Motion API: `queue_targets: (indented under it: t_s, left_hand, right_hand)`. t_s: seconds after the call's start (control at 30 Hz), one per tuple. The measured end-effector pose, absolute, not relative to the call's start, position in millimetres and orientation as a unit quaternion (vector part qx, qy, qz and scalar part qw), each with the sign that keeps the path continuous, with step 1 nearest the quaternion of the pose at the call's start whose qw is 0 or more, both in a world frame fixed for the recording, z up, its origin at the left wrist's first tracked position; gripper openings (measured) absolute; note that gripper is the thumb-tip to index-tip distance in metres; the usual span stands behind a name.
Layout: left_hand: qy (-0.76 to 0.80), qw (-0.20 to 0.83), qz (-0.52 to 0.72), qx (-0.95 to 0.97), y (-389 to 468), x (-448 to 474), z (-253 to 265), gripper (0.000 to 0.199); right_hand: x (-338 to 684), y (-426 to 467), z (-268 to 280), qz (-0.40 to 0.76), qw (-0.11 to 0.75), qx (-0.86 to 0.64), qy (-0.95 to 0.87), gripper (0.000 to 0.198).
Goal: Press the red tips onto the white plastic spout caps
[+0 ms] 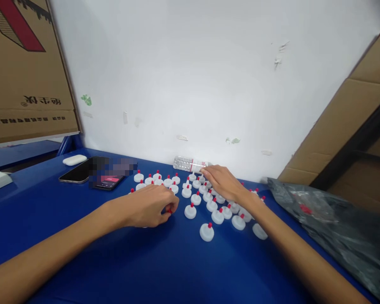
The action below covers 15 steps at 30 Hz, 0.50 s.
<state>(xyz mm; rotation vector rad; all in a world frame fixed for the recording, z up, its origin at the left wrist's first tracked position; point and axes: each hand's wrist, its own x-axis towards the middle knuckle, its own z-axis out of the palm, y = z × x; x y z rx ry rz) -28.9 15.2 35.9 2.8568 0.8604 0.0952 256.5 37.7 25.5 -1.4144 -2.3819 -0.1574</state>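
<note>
Several white round bottle lids with red-tipped nozzles [207, 232] stand upright on the blue table [177, 266], in a left cluster and a larger right one. My left hand [150, 204] is closed in a pinch beside the left cluster, a small red tip [169, 210] showing at its fingertips. It covers part of that cluster. Over the back of the right cluster reaches my right hand [221, 181], its fingers pressed together. Its fingertips are at a pale nozzle near a clear plastic bottle [186, 164] lying against the wall; what they grip is hard to make out.
Two phones [77, 171] and a white case [75, 160] lie at the left. A dark plastic bag [332, 228] with a clear bag holding red pieces [306, 209] lies at the right. Cardboard boxes [28, 84] stand on both sides, with a white wall [183, 84] behind.
</note>
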Motion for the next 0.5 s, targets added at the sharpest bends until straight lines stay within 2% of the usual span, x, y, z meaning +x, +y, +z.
queue_targets:
  t_s: [0.27,0.5]
  left_hand:
    - [0.277,0.074,0.068,0.956,14.8,-25.7,33.3,0.01]
    - [0.285,0.04,0.168,0.943,19.8,-25.0,34.6,0.009]
  right_hand:
    - [260.3,37.0,19.2,-0.013,0.162,-0.503,-0.849,0.061]
    - [258.5,33.2,33.0,0.0,0.237,-0.475,-0.847,0.046]
